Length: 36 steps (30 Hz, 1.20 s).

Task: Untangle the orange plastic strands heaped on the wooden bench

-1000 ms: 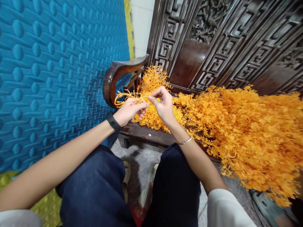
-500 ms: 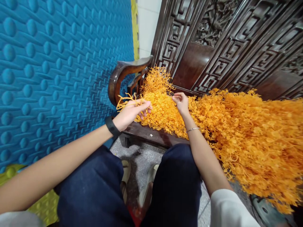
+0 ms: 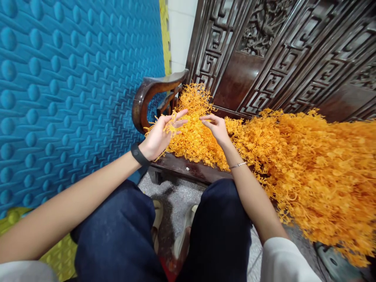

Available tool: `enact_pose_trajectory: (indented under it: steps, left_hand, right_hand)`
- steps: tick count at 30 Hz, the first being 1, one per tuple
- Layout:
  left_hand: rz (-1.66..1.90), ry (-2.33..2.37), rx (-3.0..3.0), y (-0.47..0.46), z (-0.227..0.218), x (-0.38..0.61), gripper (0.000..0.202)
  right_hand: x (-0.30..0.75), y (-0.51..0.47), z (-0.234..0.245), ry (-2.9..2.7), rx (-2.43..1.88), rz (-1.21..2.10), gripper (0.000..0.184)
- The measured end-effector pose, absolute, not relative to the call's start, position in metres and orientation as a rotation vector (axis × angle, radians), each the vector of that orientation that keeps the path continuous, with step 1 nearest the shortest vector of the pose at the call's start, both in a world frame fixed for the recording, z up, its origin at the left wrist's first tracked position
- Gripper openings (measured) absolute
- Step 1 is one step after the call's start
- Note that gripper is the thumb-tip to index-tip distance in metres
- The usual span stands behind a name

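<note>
A big heap of orange plastic sprigs [image 3: 296, 164] covers the seat of a dark carved wooden bench [image 3: 188, 167]. My left hand [image 3: 160, 135], with a black band at the wrist, is raised palm up with its fingers spread, and a small bunch of orange sprigs [image 3: 170, 126] lies in its palm. My right hand [image 3: 216, 127], with a thin bracelet on the wrist, hovers just above the left end of the heap. Its fingers are loosely apart and point toward my left hand, and I see nothing gripped in them.
A blue embossed foam mat [image 3: 67, 90] stands upright at the left, close to the bench's curved armrest [image 3: 149, 92]. The carved backrest [image 3: 264, 51] rises behind the heap. My knees in dark trousers [image 3: 217, 227] are below, over a speckled floor [image 3: 176, 196].
My right hand drew back from the heap toward my left hand. My left hand opened from a pinch on the sprigs to a spread, upturned palm.
</note>
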<state>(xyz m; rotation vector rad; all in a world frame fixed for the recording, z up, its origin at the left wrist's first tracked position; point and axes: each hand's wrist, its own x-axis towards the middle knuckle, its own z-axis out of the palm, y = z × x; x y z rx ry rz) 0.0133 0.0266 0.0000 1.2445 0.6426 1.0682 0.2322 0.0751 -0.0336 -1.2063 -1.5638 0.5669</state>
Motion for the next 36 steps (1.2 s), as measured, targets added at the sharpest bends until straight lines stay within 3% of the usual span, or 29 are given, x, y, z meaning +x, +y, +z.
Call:
enact_pose_trajectory:
  steps: [4,6,11,20,25,29,33,36]
  left_hand:
    - [1.084,0.685,1.346,0.025,-0.002,0.019,0.052]
    - [1.082,0.687,1.353,0.024,-0.005,0.021,0.052]
    - [1.044,0.670,1.354,0.023,-0.005,0.021,0.050]
    - [1.184,0.859,1.284,0.017,0.004,0.025,0.056]
    - [1.463,0.993,1.308,0.036,0.006,0.003,0.060]
    - [1.389,0.916,1.446,0.037,0.005,-0.010,0.057]
    - [1.145,0.881,1.859,0.020,0.003,-0.008,0.050]
    - [0.979,0.841,2.230,0.012,-0.002,-0.007,0.044]
  right_hand:
    - [0.185,0.034,-0.006,-1.644,-0.957,1.106,0.037]
    - [0.166,0.020,0.000,-1.660,-0.935,1.228,0.034]
    - [0.150,0.012,-0.002,-1.538,-0.901,1.371,0.020]
    - [0.139,0.006,-0.004,-1.679,-0.757,1.385,0.032]
    - [0.140,-0.013,-0.019,-2.242,-0.759,1.498,0.029]
    - [0.156,-0.011,-0.028,-2.474,-0.885,1.186,0.026]
    - [0.193,0.018,-0.023,-2.116,-1.291,0.599,0.024]
    - [0.221,0.042,-0.025,-1.876,-1.447,0.338,0.017]
